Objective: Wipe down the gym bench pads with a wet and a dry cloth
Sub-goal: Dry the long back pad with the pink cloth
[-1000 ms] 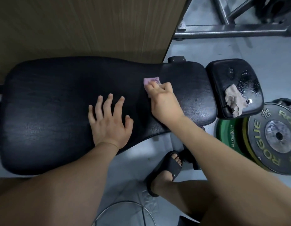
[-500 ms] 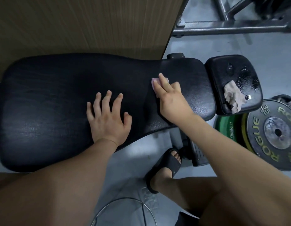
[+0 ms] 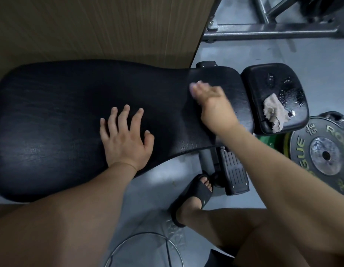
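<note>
Head view – long pad: the black back pad (image 3: 51, 122) lies left to right across the frame, its narrow end to the right.
Left hand: the left hand (image 3: 124, 139) rests palm down on the near middle of the long pad, fingers spread wide and holding nothing.
Right hand: the right hand (image 3: 211, 106) is blurred and lies on the pad's narrow right end. Its fingers look fairly straight, pressing down on a cloth.
Pink cloth: only a pale sliver of the pink cloth (image 3: 193, 87) shows, at the fingertips.
Seat pad: the small black seat pad (image 3: 263, 79) sits just right of the long pad, with droplets glinting on it.
Beige cloth: the crumpled beige cloth (image 3: 273, 112) lies on the seat pad's near edge – no hand touches it.
Floor: a grey weight plate (image 3: 321, 151) is at the right and a sandalled foot (image 3: 194, 193) is near the bench base.
</note>
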`<state>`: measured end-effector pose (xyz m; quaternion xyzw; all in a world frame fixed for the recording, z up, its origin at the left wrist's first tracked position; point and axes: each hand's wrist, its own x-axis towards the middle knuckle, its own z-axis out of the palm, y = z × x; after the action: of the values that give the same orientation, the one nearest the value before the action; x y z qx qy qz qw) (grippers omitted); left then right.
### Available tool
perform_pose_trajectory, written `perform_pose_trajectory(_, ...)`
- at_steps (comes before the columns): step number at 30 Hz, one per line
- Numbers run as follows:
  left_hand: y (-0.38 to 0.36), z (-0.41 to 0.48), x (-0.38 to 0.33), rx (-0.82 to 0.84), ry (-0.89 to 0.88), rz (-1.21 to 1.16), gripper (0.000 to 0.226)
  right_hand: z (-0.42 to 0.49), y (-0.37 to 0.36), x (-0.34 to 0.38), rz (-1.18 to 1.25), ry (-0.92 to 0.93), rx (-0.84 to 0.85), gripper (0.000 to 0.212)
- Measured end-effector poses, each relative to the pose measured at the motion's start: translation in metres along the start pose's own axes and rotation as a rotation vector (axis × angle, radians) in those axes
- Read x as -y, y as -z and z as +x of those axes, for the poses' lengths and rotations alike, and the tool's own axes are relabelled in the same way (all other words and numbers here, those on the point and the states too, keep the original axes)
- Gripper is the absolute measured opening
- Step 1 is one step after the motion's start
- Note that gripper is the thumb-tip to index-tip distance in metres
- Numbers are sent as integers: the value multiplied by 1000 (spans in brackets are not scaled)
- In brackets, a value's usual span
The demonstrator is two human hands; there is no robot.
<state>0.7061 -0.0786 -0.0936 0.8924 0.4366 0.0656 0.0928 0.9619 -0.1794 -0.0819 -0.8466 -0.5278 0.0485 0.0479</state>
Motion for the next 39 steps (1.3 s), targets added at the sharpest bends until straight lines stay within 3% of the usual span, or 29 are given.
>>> perform_pose_trajectory(2, 0, 1, 0, 4, 0, 1, 62, 14, 11, -16, -66, -184, 18, 78)
perform_pose_trajectory(4, 1, 1, 0, 8, 2, 1, 62, 15, 16, -1, -52, -255, -13, 77)
perform_pose_trajectory(8, 1, 1, 0, 8, 2, 3, 62, -33, -8, 64, 100, 29, -86, 63)
perform_pose_trajectory(10, 0, 0, 0, 7, 1, 3, 62, -41, -9, 57, 147, 108, -98, 60)
perform_pose_trajectory(14, 1, 0, 0, 8, -3, 0, 62, -17, -6, 13, 75, -184, -133, 66)
perform_pose_trajectory(16, 2, 1, 0, 10, 0, -6, 62, -21, -2, 38, 106, -227, -171, 67)
perform_pose_trajectory(19, 2, 1, -1, 13, -1, -8, 62, -64, -4, 92, 180, 54, -154, 62)
perform_pose_trajectory(22, 1, 0, 0, 7, 0, -6, 61, -89, -5, 83, 182, 278, -35, 60)
perform_pose_trajectory(23, 1, -1, 0, 7, 0, -8, 61, -84, -6, 67, 156, 247, -56, 61)
perform_pose_trajectory(27, 2, 0, 0, 6, -7, -17, 61, -52, -5, 29, 141, -198, -216, 59)
perform_pose_trajectory(29, 2, 0, -1, 5, -7, -17, 61, -58, -9, 55, 160, -207, -234, 61)
perform_pose_trajectory(32, 2, 0, -1, 7, -1, -14, 61, -99, -11, 90, 186, 83, -93, 66)
perform_pose_trajectory(34, 2, -1, -1, 1, -1, -17, 61, -104, -7, 69, 174, 145, -67, 68)
perform_pose_trajectory(37, 2, -1, -1, -2, -4, -25, 60, -85, -4, 12, 114, -175, -150, 68)
perform_pose_trajectory(39, 2, 0, -1, -2, -3, -25, 61, -80, -3, 16, 115, -322, -190, 63)
